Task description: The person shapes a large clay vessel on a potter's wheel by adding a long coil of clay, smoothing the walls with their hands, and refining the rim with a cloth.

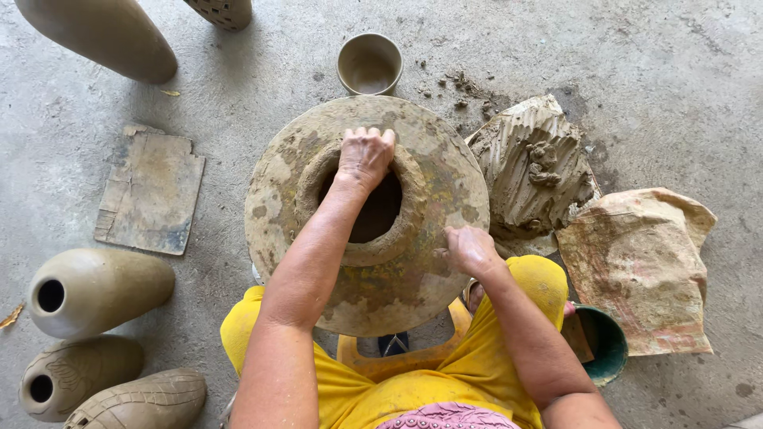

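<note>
A: Left hand [366, 156]?
B: On the far rim of the clay ring [359, 253], fingers together, curled over the wall. The ring sits mid-wheel, on the round clay-smeared wheel [278, 199].
A: Right hand [470, 250]?
B: On the wheel's near-right edge, just beside the ring. Fingers bunched, cannot tell if pinching anything.
A: Around?
B: Small bowl [369, 63] beyond the wheel, clay lump [532, 167] right, finished vases [91, 290] lying left, green bucket [608, 345] by the knee.
</note>
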